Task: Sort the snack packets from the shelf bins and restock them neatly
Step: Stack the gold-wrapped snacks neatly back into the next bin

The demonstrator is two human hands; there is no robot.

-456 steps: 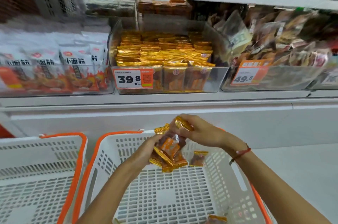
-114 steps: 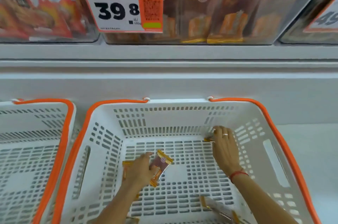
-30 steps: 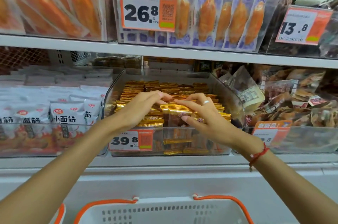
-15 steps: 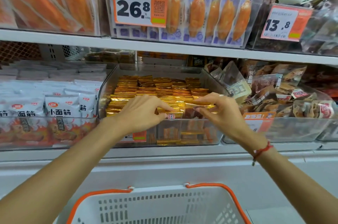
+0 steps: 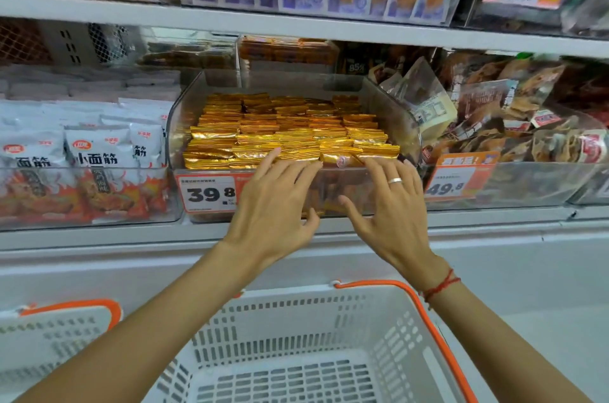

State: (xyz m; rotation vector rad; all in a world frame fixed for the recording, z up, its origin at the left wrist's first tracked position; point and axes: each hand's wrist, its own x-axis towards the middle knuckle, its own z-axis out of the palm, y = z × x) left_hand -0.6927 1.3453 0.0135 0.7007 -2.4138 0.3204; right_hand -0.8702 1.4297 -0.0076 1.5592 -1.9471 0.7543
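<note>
Both hands, the left hand [image 5: 273, 205] and the right hand [image 5: 389, 205], hovered with grip slack and empty at mid-frame, fingertips brushing the gold packets [image 5: 290, 132] in the clear bin [image 5: 392, 112]. A careless push could topple the tidy front row.

Both hands, left [image 5: 273, 205] and right [image 5: 389, 208], reach forward; fingers spread, empty.

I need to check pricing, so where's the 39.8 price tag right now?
The 39.8 price tag is on the front of the clear bin of gold packets, just left of the left hand.
</note>
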